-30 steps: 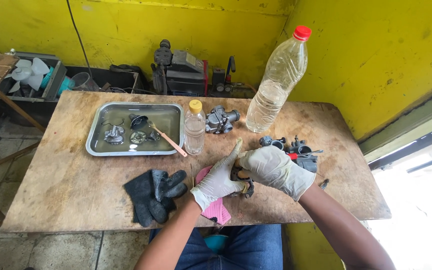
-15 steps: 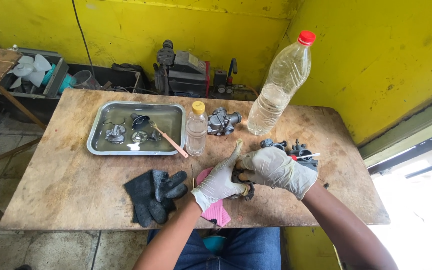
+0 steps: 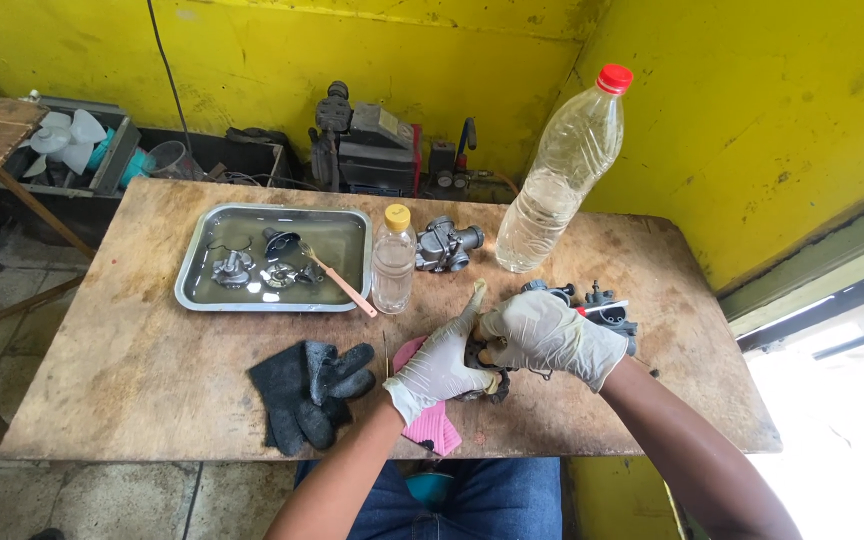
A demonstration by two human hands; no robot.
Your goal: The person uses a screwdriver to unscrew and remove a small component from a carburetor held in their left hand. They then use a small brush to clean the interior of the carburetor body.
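Both my hands wear pale latex gloves and meet over a small dark metal engine part (image 3: pixel 484 372) near the table's front edge. My left hand (image 3: pixel 442 360) grips the part from the left, thumb raised. From the right, my right hand (image 3: pixel 550 334) closes over the part's top; a thin tool may be in it, but its fingers hide it. Under my left wrist lies a pink cloth (image 3: pixel 429 424). More dark metal parts (image 3: pixel 602 306) lie just right of my right hand.
On the wooden table (image 3: pixel 132 380) are a metal tray (image 3: pixel 192 290) with liquid, small parts and a pink-handled brush, a small yellow-capped bottle (image 3: pixel 393 262), a carburettor body (image 3: pixel 446 244), a large red-capped bottle (image 3: pixel 560 175) and black gloves (image 3: pixel 307 392). Machinery stands against the yellow wall.
Both hands stay together on the small part with only slight shifts. The view has tilted a little.
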